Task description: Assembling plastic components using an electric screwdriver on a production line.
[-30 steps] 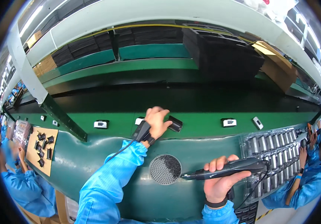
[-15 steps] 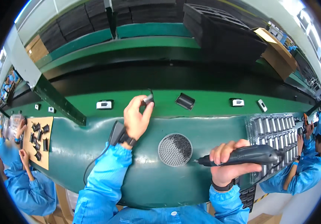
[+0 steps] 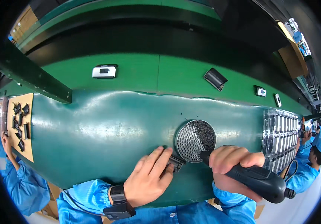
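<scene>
My left hand (image 3: 149, 178) lies low over the green mat, its fingers closed on a black plastic part (image 3: 177, 164) that rests on the mat. The fingers hide much of this part. Wrapped in my right hand (image 3: 235, 164) is a dark electric screwdriver (image 3: 257, 182), its nose pointing to the upper left at the near right edge of a round dish (image 3: 185, 143). The screwdriver's tip is hard to make out. Rows of small pits cover the dish, and tiny black screws fill its right side. A few dark specks lie just beyond it.
Silver-and-black units (image 3: 105, 71) and a black housing (image 3: 215, 78) sit on the green belt (image 3: 138, 74). At right stands a clear tray (image 3: 279, 134) of parts beside a co-worker (image 3: 309, 160). Black pieces lie on a tan board (image 3: 28, 145) at left, near another person's hand. A green post (image 3: 37, 76) rises there.
My left hand has come down from the belt's edge to the mat, with a black part under its fingers. The screwdriver has swung round to the dish's near edge. The view has shifted.
</scene>
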{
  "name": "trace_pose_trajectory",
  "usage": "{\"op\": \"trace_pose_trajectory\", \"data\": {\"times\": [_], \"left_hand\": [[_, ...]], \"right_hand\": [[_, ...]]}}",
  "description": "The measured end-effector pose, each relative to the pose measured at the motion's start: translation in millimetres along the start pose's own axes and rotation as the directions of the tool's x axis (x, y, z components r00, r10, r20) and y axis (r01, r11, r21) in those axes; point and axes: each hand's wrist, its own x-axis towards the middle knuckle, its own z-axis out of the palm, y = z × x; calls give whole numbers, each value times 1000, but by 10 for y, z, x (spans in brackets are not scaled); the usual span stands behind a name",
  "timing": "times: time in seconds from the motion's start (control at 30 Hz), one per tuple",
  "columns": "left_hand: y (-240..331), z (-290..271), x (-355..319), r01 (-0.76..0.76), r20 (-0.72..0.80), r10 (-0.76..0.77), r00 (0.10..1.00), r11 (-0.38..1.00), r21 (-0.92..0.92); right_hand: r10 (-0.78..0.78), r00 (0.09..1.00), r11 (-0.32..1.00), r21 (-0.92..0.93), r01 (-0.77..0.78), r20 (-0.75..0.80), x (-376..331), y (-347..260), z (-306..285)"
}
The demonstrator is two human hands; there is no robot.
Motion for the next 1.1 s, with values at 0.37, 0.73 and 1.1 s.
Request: {"op": "trace_pose_trajectory", "data": {"times": [0.37, 0.73, 1.1], "left_hand": [[-312, 451, -93, 24, 43, -18, 999, 988, -151], [-309, 511, -122, -19, 13, 21, 1000, 988, -152], [-293, 559, -137, -14, 22, 18, 1000, 983, -184]], "right_hand": [[106, 993, 993, -52, -103, 58, -131, 451, -198], [194, 981, 981, -30, -194, 8, -123, 456, -254], [191, 982, 981, -33, -191, 2, -158, 470, -278]]}}
